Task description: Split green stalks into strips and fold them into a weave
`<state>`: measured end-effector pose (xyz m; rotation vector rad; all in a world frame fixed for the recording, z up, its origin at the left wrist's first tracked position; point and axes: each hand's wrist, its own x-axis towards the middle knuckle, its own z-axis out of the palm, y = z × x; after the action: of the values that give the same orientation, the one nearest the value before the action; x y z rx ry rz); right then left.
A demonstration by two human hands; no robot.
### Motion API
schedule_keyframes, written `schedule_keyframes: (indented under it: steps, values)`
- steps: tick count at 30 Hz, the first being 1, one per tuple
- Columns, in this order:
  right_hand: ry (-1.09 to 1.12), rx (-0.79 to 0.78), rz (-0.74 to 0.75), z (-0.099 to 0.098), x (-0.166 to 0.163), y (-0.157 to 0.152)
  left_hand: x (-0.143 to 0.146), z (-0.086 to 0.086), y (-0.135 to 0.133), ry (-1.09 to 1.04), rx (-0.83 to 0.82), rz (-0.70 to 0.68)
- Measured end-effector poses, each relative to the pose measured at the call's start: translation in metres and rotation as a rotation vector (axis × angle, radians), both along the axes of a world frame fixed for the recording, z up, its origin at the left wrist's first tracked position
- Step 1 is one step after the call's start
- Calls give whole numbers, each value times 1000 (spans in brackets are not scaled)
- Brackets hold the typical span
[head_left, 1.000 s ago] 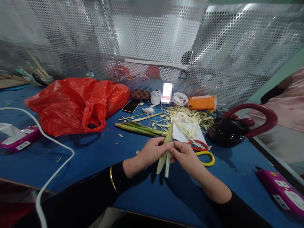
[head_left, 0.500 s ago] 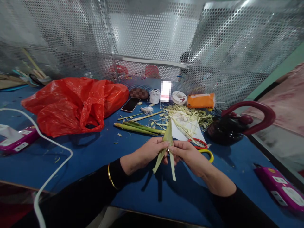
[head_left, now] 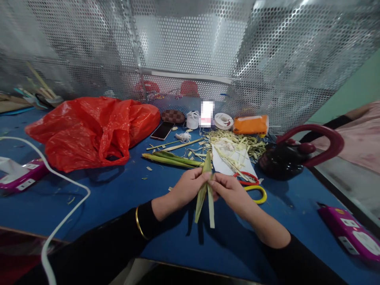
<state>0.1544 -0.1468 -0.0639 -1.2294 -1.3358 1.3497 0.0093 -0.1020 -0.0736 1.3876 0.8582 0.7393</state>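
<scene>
My left hand [head_left: 185, 190] and my right hand [head_left: 231, 192] meet over the blue table [head_left: 124, 194], both pinching a folded green leaf strip [head_left: 205, 194]. Its pointed tip stands up between my fingers and two loose ends hang down below them. Just behind my hands lie several long green leaf stalks [head_left: 172, 159]. Scissors with red and yellow handles [head_left: 252, 186] rest by my right hand, partly hidden by it.
A red plastic bag [head_left: 92, 128] fills the left. Leaf trimmings [head_left: 237, 144] lie on white paper with a phone [head_left: 162, 130], an orange packet [head_left: 251, 124] and a dark kettle [head_left: 285, 158] nearby. A white cable [head_left: 59, 174] crosses left. Pink devices [head_left: 353, 237] sit at both sides. Perforated metal screens stand behind.
The leaf's two hanging ends spread apart half a second ago and now hang closer together. My hands stay in the same spot, shifting their pinch slightly.
</scene>
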Motion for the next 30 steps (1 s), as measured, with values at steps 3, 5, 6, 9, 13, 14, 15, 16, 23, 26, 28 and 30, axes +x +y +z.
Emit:
schedule_keyframes:
  steps: [3, 5, 6, 9, 13, 14, 15, 16, 23, 26, 28, 30]
  values:
    - [5, -10, 38, 2, 0, -1, 0, 1, -1, 25, 11, -20]
    - [47, -39, 66, 4, 2, -2, 0, 3, -1, -39, -77, -69]
    - [78, -60, 85, 5, 3, -3, 0, 4, -2, -87, -126, -102]
    - [157, -120, 111, 8, 7, -4, 0, 8, -3, -197, -207, -184]
    - [123, -102, 64, 8, 7, -3, 0, 9, -3, -223, -237, -202]
    - [82, -65, 40, 7, 6, -2, 0, 8, -2, -212, -239, -196]
    - [36, -20, 9, 7, 5, -2, 0, 8, -2, -197, -240, -188]
    - [-3, 24, -20, 6, 4, -2, 0, 7, -2, -178, -244, -179]
    - [-106, 106, -52, 2, 3, -1, -1, 8, -3, -17, -38, -54]
    - [-125, 109, -38, 2, 1, -2, -1, 8, -3, 44, 108, 8]
    - [-68, 61, -15, 4, 0, -3, -1, 7, -3, 28, 55, -15]
    - [16, -13, -5, 6, 1, -3, 0, 6, -3, -38, -36, -63]
